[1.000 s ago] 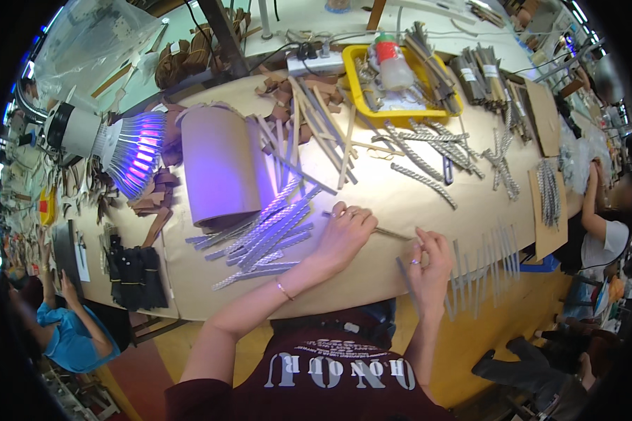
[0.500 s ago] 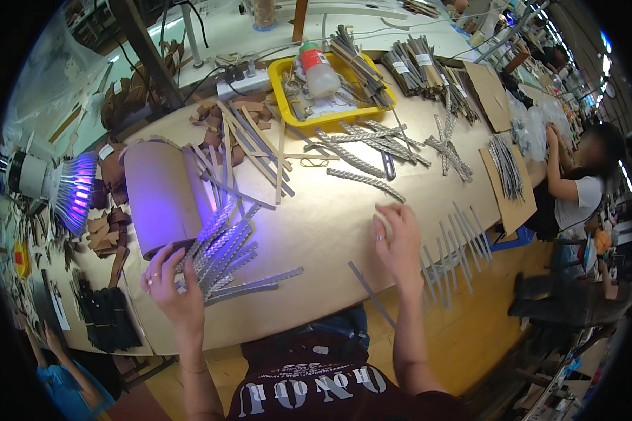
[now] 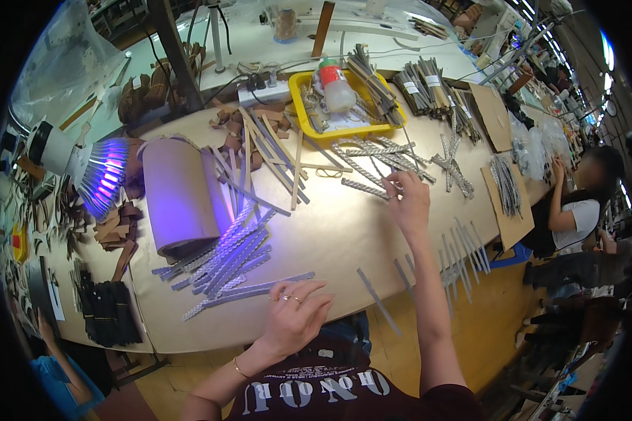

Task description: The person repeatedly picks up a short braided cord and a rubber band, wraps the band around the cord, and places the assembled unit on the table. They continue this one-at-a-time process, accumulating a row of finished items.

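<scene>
My right hand (image 3: 409,202) reaches over the middle of the table, its fingers pinched at the right end of a silvery braided strip (image 3: 364,187). The strip's far end lies flat, and my fingers hide the gripped end. Nearer to me, my left hand (image 3: 295,319) is raised by the table's front edge, loosely curled with fingers apart and nothing seen in it. Just beyond it lies a thin grey strip (image 3: 277,282). More braided strips (image 3: 225,256) are piled to its left, under violet lamp light. Another loose group of braids (image 3: 383,151) lies beyond my right hand.
A brown cylinder (image 3: 179,200) and a lit lamp (image 3: 102,179) stand at left. The yellow tray (image 3: 303,116) holds a bottle (image 3: 338,95). Flat grey strips (image 3: 379,302) overhang the front edge. Cardboard (image 3: 509,224) lies at right, near another person (image 3: 576,210).
My left hand has left the braided pile and moved right, toward the front edge. My right hand has reached farther out to the braided strip. The view has shifted slightly.
</scene>
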The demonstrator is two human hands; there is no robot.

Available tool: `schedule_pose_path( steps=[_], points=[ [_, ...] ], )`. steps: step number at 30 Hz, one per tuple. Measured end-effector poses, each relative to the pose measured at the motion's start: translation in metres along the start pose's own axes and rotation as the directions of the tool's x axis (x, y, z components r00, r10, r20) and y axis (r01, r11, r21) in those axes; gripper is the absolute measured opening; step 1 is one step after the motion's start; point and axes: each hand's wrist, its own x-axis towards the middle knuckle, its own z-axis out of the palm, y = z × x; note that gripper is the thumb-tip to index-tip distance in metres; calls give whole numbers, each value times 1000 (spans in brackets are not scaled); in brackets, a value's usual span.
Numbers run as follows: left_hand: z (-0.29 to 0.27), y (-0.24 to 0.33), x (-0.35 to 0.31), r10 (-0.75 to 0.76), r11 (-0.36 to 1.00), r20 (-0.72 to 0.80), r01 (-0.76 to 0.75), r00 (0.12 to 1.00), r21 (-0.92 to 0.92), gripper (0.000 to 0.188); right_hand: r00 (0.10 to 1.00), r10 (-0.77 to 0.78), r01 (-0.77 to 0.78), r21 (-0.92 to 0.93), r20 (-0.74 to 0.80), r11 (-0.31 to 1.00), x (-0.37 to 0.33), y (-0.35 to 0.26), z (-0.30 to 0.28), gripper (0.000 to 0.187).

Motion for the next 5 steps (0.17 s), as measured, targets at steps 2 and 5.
schedule_pose_path(
  steps=[2, 5],
  points=[
    [4, -2, -3, 13, 999, 30, -12, 999, -34, 17, 995, 94, -96, 146, 21, 985, -10, -6, -10, 10],
    [9, -6, -4, 34, 998, 64, -30, 997, -64, 17, 998, 48, -54, 159, 42, 986, -29, -25, -16, 15]
  ],
)
